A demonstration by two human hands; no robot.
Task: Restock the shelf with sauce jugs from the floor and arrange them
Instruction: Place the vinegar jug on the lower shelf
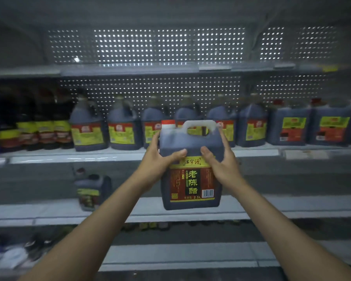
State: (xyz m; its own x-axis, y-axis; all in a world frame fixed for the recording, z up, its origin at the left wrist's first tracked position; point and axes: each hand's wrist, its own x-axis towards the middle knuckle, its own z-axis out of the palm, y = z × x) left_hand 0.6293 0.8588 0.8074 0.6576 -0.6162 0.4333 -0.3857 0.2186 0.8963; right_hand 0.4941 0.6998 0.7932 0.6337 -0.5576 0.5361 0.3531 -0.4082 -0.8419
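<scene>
A dark, squarish plastic sauce jug (pixel 190 169) with a white moulded handle, a red-and-white cap and a red, yellow and black label hangs upright in the air at the centre of the view, in front of the white metal shelving (pixel 114 157). The person's left hand (pixel 160 161) grips its left side, thumb curled across the front at the label's top edge and fingers wrapped behind. The right hand (pixel 221 161) holds the opposite side the same way, thumb on the front, fingers round the far face. The jug's base is level with the lower shelf board, touching nothing but the hands.

Behind it, from 9 to 3 o'clock, a row of dark rounded jugs with yellow-red labels (pixel 122 128) stands on the middle shelf; square red-capped jugs (pixel 290 124) sit toward 3 o'clock. At 8 o'clock a single dark jug (pixel 92 191) stands on the lower shelf, blurred.
</scene>
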